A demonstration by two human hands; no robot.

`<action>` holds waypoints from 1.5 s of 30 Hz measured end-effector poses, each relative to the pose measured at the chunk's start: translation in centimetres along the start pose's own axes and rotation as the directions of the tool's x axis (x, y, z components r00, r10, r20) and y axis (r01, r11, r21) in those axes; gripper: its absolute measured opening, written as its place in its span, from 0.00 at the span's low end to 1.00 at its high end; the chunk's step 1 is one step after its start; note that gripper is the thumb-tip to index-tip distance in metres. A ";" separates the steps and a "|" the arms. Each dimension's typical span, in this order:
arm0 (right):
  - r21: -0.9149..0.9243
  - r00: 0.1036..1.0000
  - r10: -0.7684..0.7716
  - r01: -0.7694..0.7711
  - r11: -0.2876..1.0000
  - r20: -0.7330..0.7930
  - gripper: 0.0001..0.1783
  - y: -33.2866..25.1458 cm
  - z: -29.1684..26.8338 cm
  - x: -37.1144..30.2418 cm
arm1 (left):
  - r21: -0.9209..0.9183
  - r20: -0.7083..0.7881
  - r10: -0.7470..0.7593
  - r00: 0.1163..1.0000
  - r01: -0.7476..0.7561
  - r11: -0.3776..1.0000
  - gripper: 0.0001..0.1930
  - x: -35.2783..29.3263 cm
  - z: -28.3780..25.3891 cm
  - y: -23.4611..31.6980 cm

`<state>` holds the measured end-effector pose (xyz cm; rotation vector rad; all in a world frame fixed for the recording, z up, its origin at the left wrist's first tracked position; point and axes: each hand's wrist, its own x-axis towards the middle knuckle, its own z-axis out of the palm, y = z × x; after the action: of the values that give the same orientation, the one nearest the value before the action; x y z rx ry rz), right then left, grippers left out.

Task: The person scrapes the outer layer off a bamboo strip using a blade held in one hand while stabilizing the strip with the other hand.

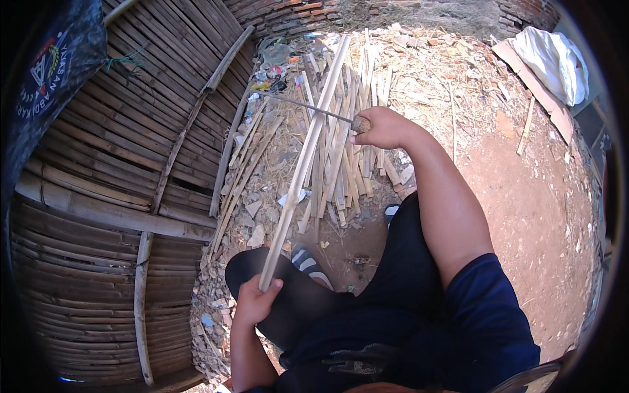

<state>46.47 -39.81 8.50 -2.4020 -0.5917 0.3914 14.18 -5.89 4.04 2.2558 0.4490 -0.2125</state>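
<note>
A long, pale bamboo strip (302,170) slants up and away from my left knee, over a heap of cut strips. Its near end is gripped by my left hand (254,300), thumb along the edge. My right hand (388,128) is closed round the thick, light-brown handle (360,125) of a long, thin-looking blade, probably a machete (282,99). The blade points left and crosses the strip in its far half. Whether it bites into the bamboo or only rests against it, I cannot tell.
Many cut bamboo strips (334,173) lie piled on rubble-strewn ground ahead. A slatted bamboo wall (98,144) stands close on my left, with a printed tarp (59,78) above. A brick wall (288,18) closes the far side. White sacking (549,62) lies at far right.
</note>
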 end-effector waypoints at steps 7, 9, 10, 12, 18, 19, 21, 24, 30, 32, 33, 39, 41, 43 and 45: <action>-0.139 0.923 -0.335 0.363 0.921 0.191 0.28 -3.7 3.7 -1.7 | -0.064 0.019 0.005 1.000 -0.004 0.998 0.17 0.0 0.3 0.3; -0.182 0.924 -0.332 0.365 0.913 0.187 0.28 -4.4 3.3 -2.4 | -0.055 0.021 0.019 1.000 -0.018 0.998 0.16 -0.1 0.1 0.3; -0.203 0.926 -0.331 0.365 0.909 0.184 0.28 -4.6 3.2 -2.6 | -0.037 0.027 0.031 0.999 -0.030 0.999 0.16 -0.2 0.1 0.4; -0.113 0.966 -0.247 0.255 0.960 0.079 0.27 -2.7 2.1 -1.4 | -0.036 0.031 0.031 0.999 -0.030 0.999 0.16 -0.3 0.0 0.4; -0.043 0.989 -0.085 0.081 0.996 -0.123 0.34 0.2 0.3 -0.1 | -0.044 0.013 0.020 1.000 -0.020 0.999 0.14 -0.1 -0.3 0.0; -0.067 0.989 -0.123 0.118 0.991 -0.080 0.33 -0.1 0.6 -0.2 | -0.056 0.023 0.008 1.000 -0.007 0.998 0.14 -0.1 -0.3 0.0; -0.120 0.986 -0.169 0.168 0.978 0.008 0.32 -2.1 1.2 -1.5 | -0.097 0.041 -0.013 0.999 0.017 0.995 0.14 0.0 -0.3 0.0; -0.178 0.923 -0.365 0.383 0.907 0.124 0.26 -3.7 3.2 -2.2 | -0.150 0.051 -0.025 0.998 0.033 0.988 0.14 0.1 0.0 0.1; -0.142 0.983 -0.172 0.178 0.974 0.059 0.30 -1.9 0.5 -1.5 | -0.091 0.014 0.038 0.999 -0.037 0.995 0.14 -0.3 0.1 -0.1; -0.125 0.996 -0.061 0.053 0.991 -0.060 0.30 -0.1 -0.1 -0.4 | -0.049 -0.002 0.065 0.998 -0.065 0.997 0.14 -0.2 0.1 -0.3; -0.112 0.993 0.002 -0.015 0.994 -0.119 0.31 0.0 -0.4 -0.4 | -0.051 0.007 0.051 0.999 -0.050 0.997 0.14 -0.1 0.0 -0.5; -0.185 0.993 -0.111 0.118 0.976 0.050 0.30 -2.9 0.2 -2.3 | -0.134 0.066 -0.036 0.997 0.045 0.990 0.15 0.2 -0.2 -0.3; -0.210 0.968 -0.177 0.213 0.954 0.176 0.30 -4.7 1.6 -2.7 | -0.171 0.079 -0.052 0.995 0.065 0.983 0.15 0.1 -0.2 -0.5; -0.235 0.930 -0.231 0.302 0.924 0.287 0.31 -5.7 2.6 -2.9 | -0.173 0.072 -0.032 0.997 0.045 0.984 0.15 0.1 -0.1 -0.4; -0.209 0.938 -0.258 0.307 0.929 0.231 0.31 -5.0 2.5 -2.6 | -0.160 0.059 -0.013 0.998 0.022 0.987 0.14 -0.1 -0.1 -0.5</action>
<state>41.65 -36.39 10.15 -2.4697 -1.1227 0.4596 13.93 -5.49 3.77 2.0835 0.4402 -0.2413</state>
